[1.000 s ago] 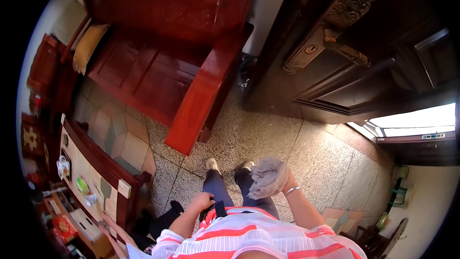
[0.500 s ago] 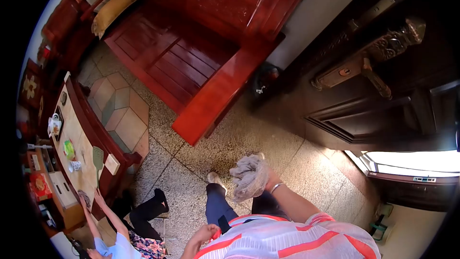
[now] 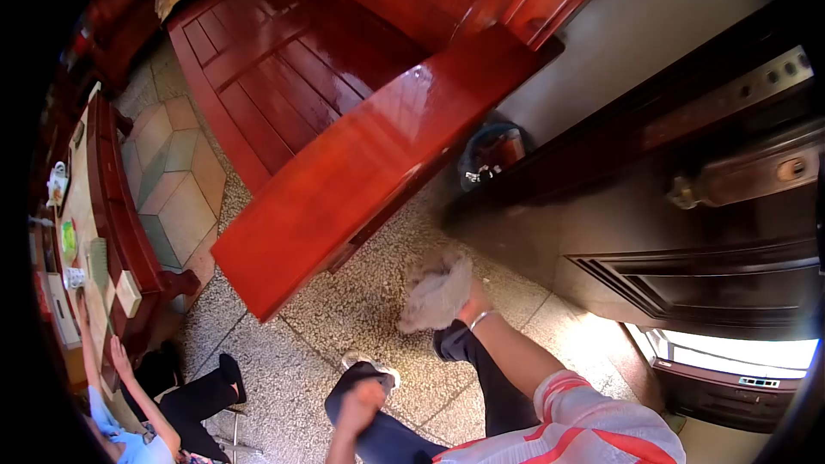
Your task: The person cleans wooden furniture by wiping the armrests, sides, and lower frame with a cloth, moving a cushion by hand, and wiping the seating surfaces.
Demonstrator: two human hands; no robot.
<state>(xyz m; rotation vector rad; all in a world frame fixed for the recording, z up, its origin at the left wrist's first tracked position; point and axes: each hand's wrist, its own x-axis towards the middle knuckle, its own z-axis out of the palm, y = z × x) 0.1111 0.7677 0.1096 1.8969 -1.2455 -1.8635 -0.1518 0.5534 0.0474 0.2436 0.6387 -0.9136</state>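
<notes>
A crumpled grey cloth [image 3: 436, 296] hangs over my right hand [image 3: 475, 302], which grips it out in front of me above the speckled floor. The cloth hides most of the fingers, and its upper edge is blurred. Lower down, my left hand [image 3: 365, 399] is curled into a loose fist over my left knee, slightly smeared by motion, with no object showing in it. Closest to the cloth are the red wooden bench's broad armrest [image 3: 369, 198] and the dark door [image 3: 687, 249].
A bin [image 3: 494, 155] stands between the bench and door. At left, a person [image 3: 129, 421] sits with both hands at a long table [image 3: 86, 172] holding a teapot [image 3: 58, 183], a cup [image 3: 75, 277] and a green fly swatter [image 3: 98, 265]. Bright light enters by the doorway [image 3: 730, 352].
The bench armrest and door now look larger and nearer, as I have stepped forward. My left hand has swung forward from my waist. My right hand still carries the cloth.
</notes>
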